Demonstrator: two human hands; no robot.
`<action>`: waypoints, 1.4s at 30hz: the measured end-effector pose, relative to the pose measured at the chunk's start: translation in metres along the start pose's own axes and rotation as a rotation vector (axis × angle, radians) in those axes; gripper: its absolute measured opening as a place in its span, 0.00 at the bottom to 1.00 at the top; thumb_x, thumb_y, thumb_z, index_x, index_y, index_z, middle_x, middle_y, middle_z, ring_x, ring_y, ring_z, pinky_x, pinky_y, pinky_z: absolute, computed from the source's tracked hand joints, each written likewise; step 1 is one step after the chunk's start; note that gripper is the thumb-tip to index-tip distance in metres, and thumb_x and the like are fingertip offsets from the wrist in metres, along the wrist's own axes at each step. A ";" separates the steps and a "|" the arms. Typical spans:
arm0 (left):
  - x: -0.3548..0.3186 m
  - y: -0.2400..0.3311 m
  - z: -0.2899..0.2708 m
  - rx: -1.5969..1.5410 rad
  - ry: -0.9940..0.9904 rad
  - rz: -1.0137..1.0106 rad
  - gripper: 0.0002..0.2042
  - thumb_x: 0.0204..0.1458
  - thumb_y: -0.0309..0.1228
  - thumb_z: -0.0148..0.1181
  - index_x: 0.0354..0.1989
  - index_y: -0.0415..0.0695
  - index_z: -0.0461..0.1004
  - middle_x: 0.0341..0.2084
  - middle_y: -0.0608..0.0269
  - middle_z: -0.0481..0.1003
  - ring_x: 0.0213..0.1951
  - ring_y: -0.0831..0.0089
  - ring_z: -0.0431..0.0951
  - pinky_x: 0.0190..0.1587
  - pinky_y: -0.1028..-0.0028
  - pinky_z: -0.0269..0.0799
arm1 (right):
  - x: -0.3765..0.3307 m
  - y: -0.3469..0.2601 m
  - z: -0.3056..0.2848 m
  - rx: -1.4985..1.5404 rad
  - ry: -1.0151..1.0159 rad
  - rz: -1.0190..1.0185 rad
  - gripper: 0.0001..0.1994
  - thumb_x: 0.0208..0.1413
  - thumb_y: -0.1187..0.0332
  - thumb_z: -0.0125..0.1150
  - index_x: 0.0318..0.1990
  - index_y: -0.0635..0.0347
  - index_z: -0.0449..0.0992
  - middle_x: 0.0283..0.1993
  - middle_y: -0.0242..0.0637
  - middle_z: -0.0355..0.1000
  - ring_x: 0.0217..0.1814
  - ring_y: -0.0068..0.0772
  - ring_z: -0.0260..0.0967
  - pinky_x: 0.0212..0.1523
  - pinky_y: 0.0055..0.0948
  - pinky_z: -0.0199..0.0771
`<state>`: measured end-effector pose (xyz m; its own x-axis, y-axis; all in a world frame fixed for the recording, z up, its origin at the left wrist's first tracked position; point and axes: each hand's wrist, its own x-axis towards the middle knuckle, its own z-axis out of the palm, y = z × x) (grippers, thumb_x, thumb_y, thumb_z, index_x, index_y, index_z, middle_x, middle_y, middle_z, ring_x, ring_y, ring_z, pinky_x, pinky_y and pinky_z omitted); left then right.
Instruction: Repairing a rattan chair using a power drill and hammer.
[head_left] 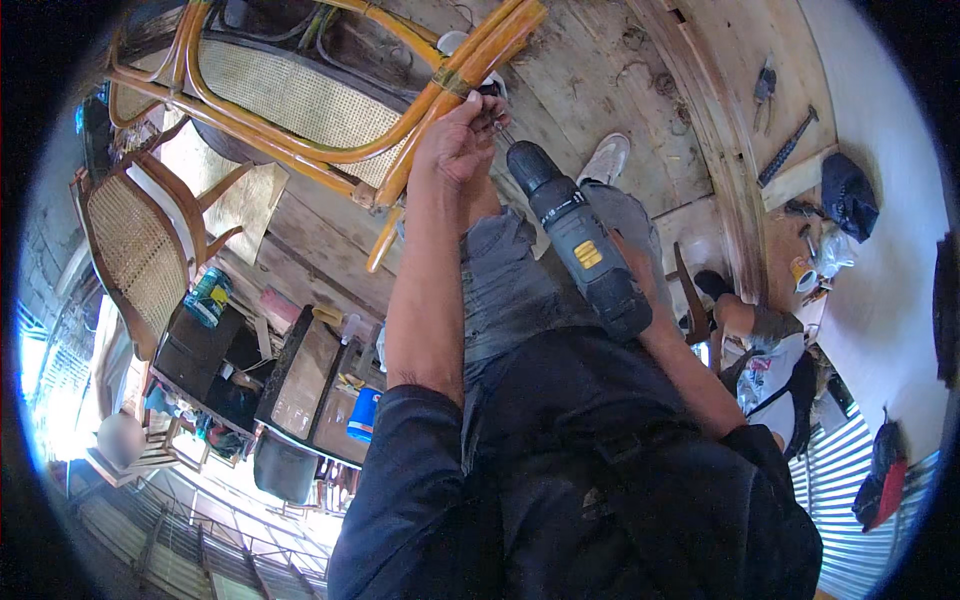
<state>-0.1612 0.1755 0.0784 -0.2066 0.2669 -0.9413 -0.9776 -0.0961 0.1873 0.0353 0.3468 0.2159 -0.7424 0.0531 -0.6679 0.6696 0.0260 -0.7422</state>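
over the plank workshop floor [620,70], the rattan chair rail [455,85] is being pinched by the left hand [455,140], the cordless drill [575,235] being aimed lengthwise up at it from just below, its grip hiding the right hand.

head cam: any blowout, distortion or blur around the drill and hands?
Head view: heavy fisheye bend with a black rim; daylight blown out at lower left; the drill, left hand and rattan chair are evenly lit and fairly sharp; right hand hidden behind the drill.
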 end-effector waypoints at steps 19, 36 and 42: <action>-0.008 0.006 -0.006 0.194 -0.069 0.022 0.12 0.56 0.36 0.47 0.43 0.45 0.69 0.36 0.68 0.75 0.38 0.72 0.75 0.34 0.70 0.63 | 0.003 -0.009 0.001 0.014 0.044 -0.160 0.23 0.44 0.65 0.60 0.50 0.60 0.66 0.44 0.44 0.72 0.45 0.39 0.71 0.45 0.32 0.69; 0.010 -0.006 -0.010 -0.148 -0.144 0.188 0.09 0.51 0.26 0.55 0.41 0.39 0.70 0.31 0.62 0.74 0.34 0.71 0.73 0.41 0.74 0.68 | 0.005 -0.007 0.003 0.029 0.010 -0.076 0.22 0.45 0.65 0.59 0.50 0.60 0.67 0.43 0.43 0.72 0.45 0.39 0.72 0.43 0.31 0.69; 0.011 -0.005 -0.010 -0.132 -0.101 0.154 0.10 0.55 0.25 0.48 0.44 0.37 0.64 0.32 0.57 0.71 0.36 0.66 0.72 0.42 0.68 0.71 | 0.005 0.000 0.003 -0.067 0.038 -0.149 0.21 0.47 0.64 0.59 0.50 0.61 0.67 0.43 0.42 0.72 0.44 0.33 0.71 0.44 0.30 0.69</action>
<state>-0.1585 0.1694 0.0643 -0.3624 0.3335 -0.8703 -0.9218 -0.2660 0.2820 0.0316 0.3444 0.2123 -0.8332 0.0816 -0.5470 0.5529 0.1028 -0.8269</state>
